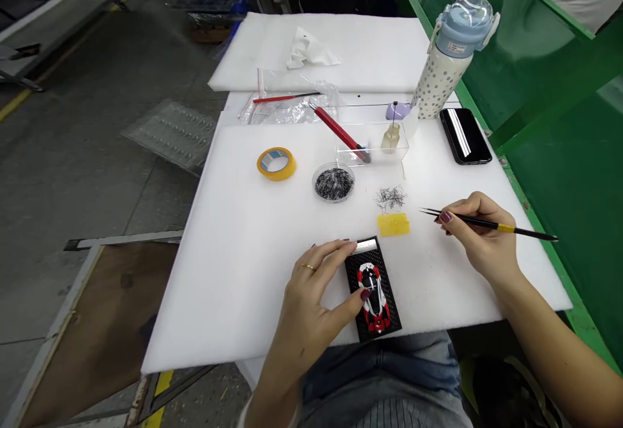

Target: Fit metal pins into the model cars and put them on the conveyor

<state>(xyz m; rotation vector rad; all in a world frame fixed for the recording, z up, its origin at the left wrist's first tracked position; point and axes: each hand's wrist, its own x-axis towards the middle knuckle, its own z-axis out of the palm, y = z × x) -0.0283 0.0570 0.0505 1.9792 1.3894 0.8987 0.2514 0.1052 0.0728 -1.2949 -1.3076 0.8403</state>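
My left hand (318, 285) grips the left edge of a black base plate (385, 324) that carries a small red and white model car (374, 295) near the front of the white foam pad (233, 272). My right hand (479, 237) is closed on black tweezers (487, 222) with a yellow band, tips pointing left. Just left of the tips lie a small heap of tiny black parts (390, 198) and a yellow strip (393, 224). A round dish of black parts (333, 182) sits behind the car.
A yellow tape roll (276, 163), a red-handled knife (339, 132) across a clear box (374, 146), a small glue bottle (390, 136), a dotted water bottle (450, 58), a black phone (464, 135) and plastic bags (292, 107) stand farther back. A green frame (535, 155) borders the right side.
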